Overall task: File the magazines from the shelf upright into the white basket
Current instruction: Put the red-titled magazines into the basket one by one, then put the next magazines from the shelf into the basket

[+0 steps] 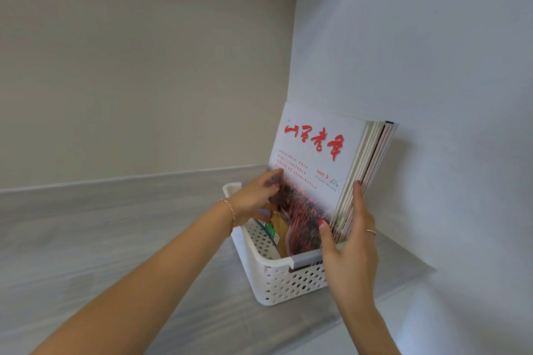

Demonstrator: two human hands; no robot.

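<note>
A white perforated basket (288, 279) stands on the grey shelf against the right wall. Several magazines (314, 153) stand upright in it, leaning toward the wall; the front one has a white cover with red script. My left hand (256, 196) grips the far edge of the front magazine, thumb on its cover. My right hand (352, 239) clasps the near edges of the stack, thumb on the front cover and fingers behind. Another magazine with a green and yellow cover (274, 230) lies low inside the basket, partly hidden.
The grey wood-grain shelf (129, 225) stretches left of the basket. A beige back wall (144, 66) and a white side wall (432, 66) meet in the corner behind the basket. An upper shelf closes the space overhead.
</note>
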